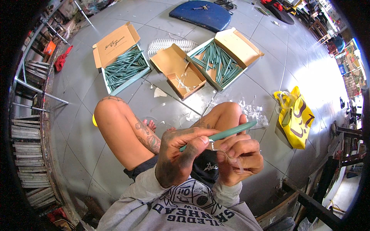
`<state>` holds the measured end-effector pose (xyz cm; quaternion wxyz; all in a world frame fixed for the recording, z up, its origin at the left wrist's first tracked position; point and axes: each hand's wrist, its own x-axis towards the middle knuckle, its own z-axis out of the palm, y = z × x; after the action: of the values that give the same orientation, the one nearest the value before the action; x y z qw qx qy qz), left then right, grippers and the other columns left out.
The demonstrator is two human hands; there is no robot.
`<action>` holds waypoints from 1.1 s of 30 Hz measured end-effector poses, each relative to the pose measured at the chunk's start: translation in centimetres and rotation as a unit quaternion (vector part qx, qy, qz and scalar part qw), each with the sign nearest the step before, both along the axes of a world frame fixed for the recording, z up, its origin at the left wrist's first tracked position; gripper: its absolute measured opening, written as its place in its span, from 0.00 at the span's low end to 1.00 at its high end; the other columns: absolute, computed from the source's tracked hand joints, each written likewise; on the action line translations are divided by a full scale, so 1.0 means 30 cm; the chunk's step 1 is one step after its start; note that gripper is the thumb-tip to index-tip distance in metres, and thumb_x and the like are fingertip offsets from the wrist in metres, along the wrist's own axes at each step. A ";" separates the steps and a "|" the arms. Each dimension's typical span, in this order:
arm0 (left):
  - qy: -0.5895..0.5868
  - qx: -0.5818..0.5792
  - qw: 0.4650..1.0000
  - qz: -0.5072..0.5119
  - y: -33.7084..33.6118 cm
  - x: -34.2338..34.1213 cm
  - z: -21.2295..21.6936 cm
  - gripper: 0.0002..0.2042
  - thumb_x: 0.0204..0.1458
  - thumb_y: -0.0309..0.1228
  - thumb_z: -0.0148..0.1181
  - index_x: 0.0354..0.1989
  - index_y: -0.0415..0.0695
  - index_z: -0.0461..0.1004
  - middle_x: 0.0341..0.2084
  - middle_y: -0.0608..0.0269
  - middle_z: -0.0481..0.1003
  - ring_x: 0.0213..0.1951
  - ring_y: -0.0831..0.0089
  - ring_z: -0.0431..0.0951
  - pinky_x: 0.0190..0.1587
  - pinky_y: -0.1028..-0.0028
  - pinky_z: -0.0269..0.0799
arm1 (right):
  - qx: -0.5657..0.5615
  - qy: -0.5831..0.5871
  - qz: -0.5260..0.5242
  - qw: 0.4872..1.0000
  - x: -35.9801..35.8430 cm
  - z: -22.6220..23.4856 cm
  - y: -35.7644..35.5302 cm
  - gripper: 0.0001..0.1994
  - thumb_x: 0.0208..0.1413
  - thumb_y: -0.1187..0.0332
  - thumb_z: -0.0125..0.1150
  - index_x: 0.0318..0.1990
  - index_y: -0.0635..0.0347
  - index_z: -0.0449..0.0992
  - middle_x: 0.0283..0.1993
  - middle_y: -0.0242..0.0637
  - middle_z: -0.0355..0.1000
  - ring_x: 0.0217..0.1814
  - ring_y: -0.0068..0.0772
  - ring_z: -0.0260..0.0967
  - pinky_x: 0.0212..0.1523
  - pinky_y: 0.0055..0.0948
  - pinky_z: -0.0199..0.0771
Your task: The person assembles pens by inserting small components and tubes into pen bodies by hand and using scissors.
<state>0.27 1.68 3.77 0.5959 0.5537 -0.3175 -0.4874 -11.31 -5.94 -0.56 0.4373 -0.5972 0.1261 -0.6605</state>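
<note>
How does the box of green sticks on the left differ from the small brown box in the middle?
The left box is heaped with green sticks; the middle box holds just some thin white strips.
The left box has pale outer walls; the middle box is brown outside.
The left box looks larger than the middle box.
Both stand open on the grey tiled floor.

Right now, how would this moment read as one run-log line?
left hand: holds green stick; right hand: pinches clear strip; floor: left box and right box hold similar sticks

Head-worn fisheye, downward over hands point(176, 154)
</note>
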 end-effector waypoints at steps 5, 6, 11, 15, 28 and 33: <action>-0.055 -0.022 0.998 -0.003 -0.001 0.005 -0.008 0.15 0.57 0.31 0.48 0.40 0.30 0.76 0.23 0.59 0.76 0.24 0.80 0.70 0.29 0.80 0.64 | 0.019 0.001 -0.027 0.999 0.008 0.015 0.005 0.17 0.40 0.85 0.68 0.22 0.55 0.64 0.26 0.31 0.69 0.28 0.33 0.75 0.63 0.63 0.56; -0.083 -0.039 0.996 -0.001 -0.005 0.005 -0.013 0.15 0.57 0.31 0.48 0.40 0.30 0.76 0.22 0.59 0.75 0.23 0.80 0.70 0.29 0.80 0.64 | 0.019 -0.002 -0.040 0.999 0.009 0.013 0.004 0.17 0.41 0.85 0.68 0.23 0.54 0.64 0.26 0.31 0.69 0.28 0.33 0.75 0.62 0.63 0.56; -0.143 -0.083 0.986 0.022 -0.018 -0.003 -0.041 0.15 0.57 0.33 0.49 0.38 0.31 0.77 0.17 0.60 0.72 0.19 0.78 0.69 0.24 0.77 0.62 | 0.013 0.019 -0.051 0.998 -0.004 -0.001 0.004 0.18 0.43 0.85 0.67 0.31 0.52 0.65 0.29 0.32 0.69 0.31 0.31 0.75 0.59 0.63 0.62; -0.192 -0.112 0.974 0.039 -0.026 -0.004 -0.051 0.15 0.57 0.33 0.50 0.38 0.32 0.78 0.14 0.61 0.70 0.16 0.78 0.68 0.21 0.76 0.60 | 0.006 0.026 -0.078 0.997 0.003 -0.006 0.006 0.18 0.44 0.85 0.67 0.33 0.52 0.65 0.31 0.34 0.69 0.32 0.31 0.74 0.54 0.61 0.68; -0.260 -0.136 0.954 0.056 -0.027 0.001 -0.052 0.14 0.52 0.34 0.55 0.36 0.35 0.79 0.16 0.59 0.73 0.17 0.73 0.73 0.21 0.75 0.63 | 0.011 0.032 -0.081 0.996 0.004 0.006 0.010 0.17 0.43 0.86 0.66 0.32 0.54 0.65 0.32 0.36 0.69 0.33 0.32 0.74 0.54 0.59 0.70; -0.267 -0.078 0.960 0.038 -0.018 0.000 -0.032 0.10 0.48 0.32 0.58 0.34 0.37 0.79 0.19 0.58 0.75 0.19 0.70 0.75 0.23 0.73 0.67 | 0.007 0.026 -0.087 0.996 0.006 0.001 0.010 0.17 0.41 0.86 0.68 0.32 0.55 0.66 0.32 0.36 0.69 0.32 0.32 0.74 0.52 0.58 0.72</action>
<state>0.28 1.16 2.82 0.5490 0.6268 -0.4808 -0.2730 -11.13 -5.63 -0.54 0.3792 -0.5980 0.1935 -0.6791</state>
